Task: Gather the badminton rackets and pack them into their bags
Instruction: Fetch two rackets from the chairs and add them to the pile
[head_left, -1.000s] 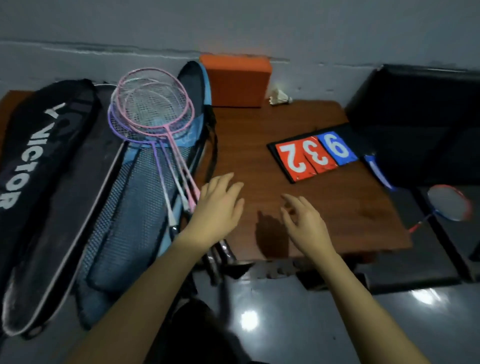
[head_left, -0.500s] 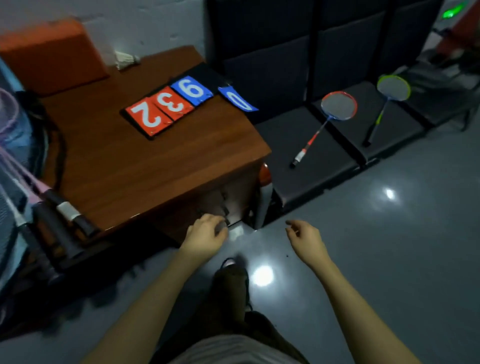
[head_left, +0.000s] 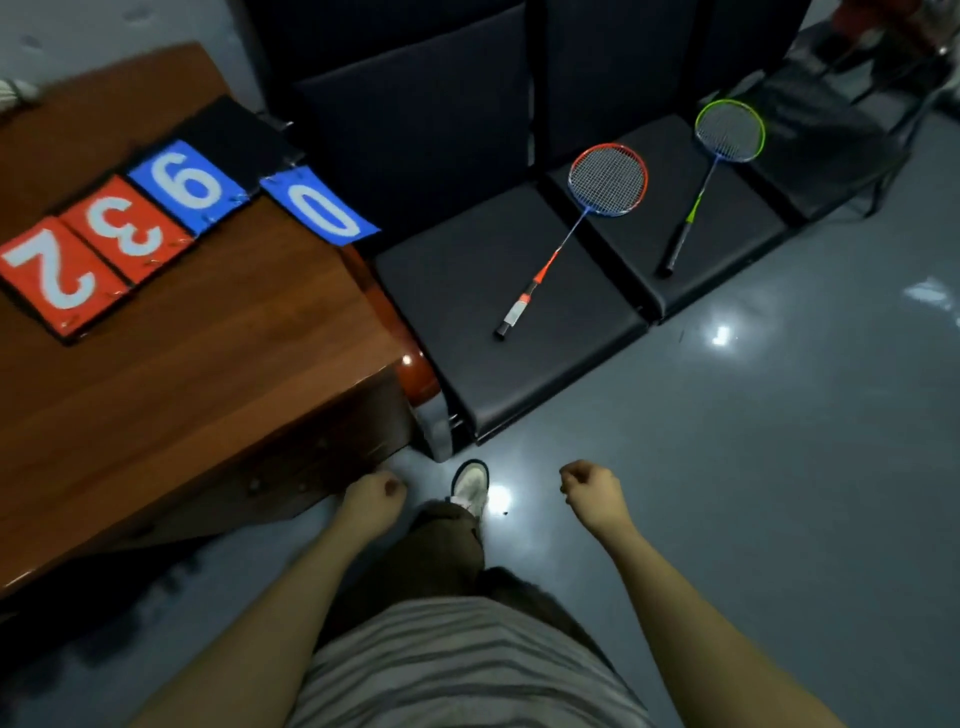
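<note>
A racket with a red and blue frame (head_left: 605, 182) lies flat across the black seats (head_left: 519, 322), its handle pointing toward me. To its right lies a second racket with a green frame (head_left: 730, 131), also flat on a seat. My left hand (head_left: 371, 499) is curled into a loose fist near the table's corner, holding nothing. My right hand (head_left: 592, 491) is likewise closed and empty, low over the floor, well short of both rackets. The bags and the pink rackets are out of view.
A wooden table (head_left: 208, 374) stands at the left with a flip scoreboard (head_left: 130, 234) showing 2, 3, 9, 0. A shuttlecock (head_left: 13, 93) lies at its far edge. My shoe (head_left: 470, 486) is on the glossy grey floor (head_left: 753, 441) before the seats.
My view has swung right, away from the bags and pink rackets, toward the seats. Both hands have left the tabletop, dropped and closed into fists. I have stepped closer to the seats.
</note>
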